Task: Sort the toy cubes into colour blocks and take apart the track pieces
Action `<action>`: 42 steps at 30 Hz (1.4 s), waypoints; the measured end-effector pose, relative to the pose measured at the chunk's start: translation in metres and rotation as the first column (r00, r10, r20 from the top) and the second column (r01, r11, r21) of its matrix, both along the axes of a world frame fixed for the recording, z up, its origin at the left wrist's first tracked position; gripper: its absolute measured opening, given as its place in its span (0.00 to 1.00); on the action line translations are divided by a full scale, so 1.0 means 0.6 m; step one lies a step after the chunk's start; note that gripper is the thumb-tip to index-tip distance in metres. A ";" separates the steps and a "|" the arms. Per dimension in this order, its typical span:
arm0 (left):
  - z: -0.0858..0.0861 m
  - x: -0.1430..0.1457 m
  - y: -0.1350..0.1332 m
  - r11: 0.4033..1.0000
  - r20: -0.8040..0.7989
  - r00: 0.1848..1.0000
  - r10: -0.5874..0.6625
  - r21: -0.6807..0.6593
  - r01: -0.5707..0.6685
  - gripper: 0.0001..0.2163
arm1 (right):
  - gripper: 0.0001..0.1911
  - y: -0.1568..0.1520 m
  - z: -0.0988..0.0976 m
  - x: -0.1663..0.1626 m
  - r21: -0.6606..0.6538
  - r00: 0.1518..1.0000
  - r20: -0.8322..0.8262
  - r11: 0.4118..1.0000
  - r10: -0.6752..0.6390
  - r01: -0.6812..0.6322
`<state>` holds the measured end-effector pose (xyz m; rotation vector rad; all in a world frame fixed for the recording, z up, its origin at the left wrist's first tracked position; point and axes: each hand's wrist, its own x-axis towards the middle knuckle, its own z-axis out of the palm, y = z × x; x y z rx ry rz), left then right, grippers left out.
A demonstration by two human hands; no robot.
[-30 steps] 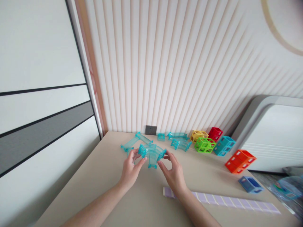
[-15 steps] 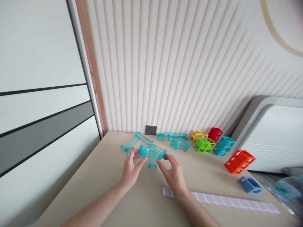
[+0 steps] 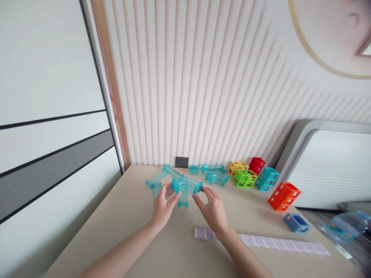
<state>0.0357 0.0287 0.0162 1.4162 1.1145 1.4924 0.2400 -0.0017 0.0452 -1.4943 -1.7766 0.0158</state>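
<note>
Between my hands is a curved translucent teal track piece point(image 3: 189, 182), raised a little over the table. My left hand point(image 3: 164, 202) pinches its left end, thumb in front and fingers behind. At the other end, my right hand point(image 3: 213, 204) grips it between thumb and fingertips. Under and behind it, a straight teal track piece point(image 3: 183, 200) shows in part. More straight teal pieces point(image 3: 158, 177) lie in an angled row to the left. Two curved teal pieces point(image 3: 218, 178) rest at the back, beside a small teal connector point(image 3: 194, 170).
Along the right side stand yellow point(image 3: 238, 168), green point(image 3: 245, 178), red point(image 3: 256, 166), teal point(image 3: 267, 179), orange point(image 3: 284, 197) and blue point(image 3: 296, 223) open-frame blocks. A lilac strip of tiles point(image 3: 269, 242) lies near my right forearm. A plastic bottle point(image 3: 344, 227) is beyond the table's right edge.
The view has turned slightly to the right, so the scene sits further left. Both hands keep their hold on the curved track piece, with hardly any shift.
</note>
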 end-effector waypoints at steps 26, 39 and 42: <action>-0.021 0.228 0.063 0.987 -0.141 0.979 -0.145 -0.085 0.135 0.17 | 0.16 0.016 -0.002 0.221 -0.161 0.996 -0.068 0.985 -0.064 0.053; -0.045 0.241 0.081 0.993 -0.321 0.941 -0.105 -0.084 0.082 0.17 | 0.15 0.040 -0.031 0.243 -0.273 0.997 -0.060 0.962 -0.040 0.022; -0.048 0.242 0.079 0.994 -0.354 0.930 -0.100 -0.084 0.075 0.16 | 0.14 0.039 -0.032 0.244 -0.290 0.997 -0.056 0.957 -0.045 0.027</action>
